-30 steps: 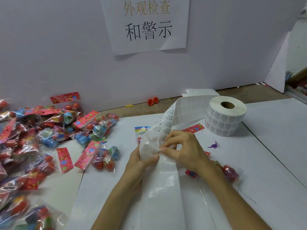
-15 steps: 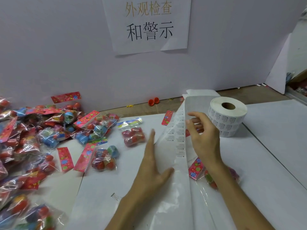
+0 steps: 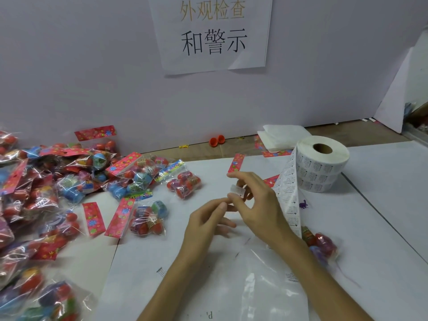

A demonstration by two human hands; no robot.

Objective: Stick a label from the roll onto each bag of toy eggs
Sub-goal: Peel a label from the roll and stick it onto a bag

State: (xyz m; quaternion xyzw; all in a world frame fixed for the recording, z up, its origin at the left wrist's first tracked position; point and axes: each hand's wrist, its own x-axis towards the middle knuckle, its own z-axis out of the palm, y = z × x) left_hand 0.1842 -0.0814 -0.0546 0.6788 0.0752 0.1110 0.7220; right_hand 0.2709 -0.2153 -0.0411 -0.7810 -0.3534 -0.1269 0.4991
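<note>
Right hand (image 3: 257,205): pinching small white printed label (image 3: 237,189), frame centre.
Left hand (image 3: 206,220): fingertips at label; grip unclear.
White label roll (image 3: 323,166): right of centre, on tabletop (image 3: 382,205).
Clear bags of toy eggs (image 3: 69,181): heaped left.

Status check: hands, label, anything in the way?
Right hand pinches small white printed label, not yet applied; left hand free alongside. White label strip drapes beside right wrist.
</note>
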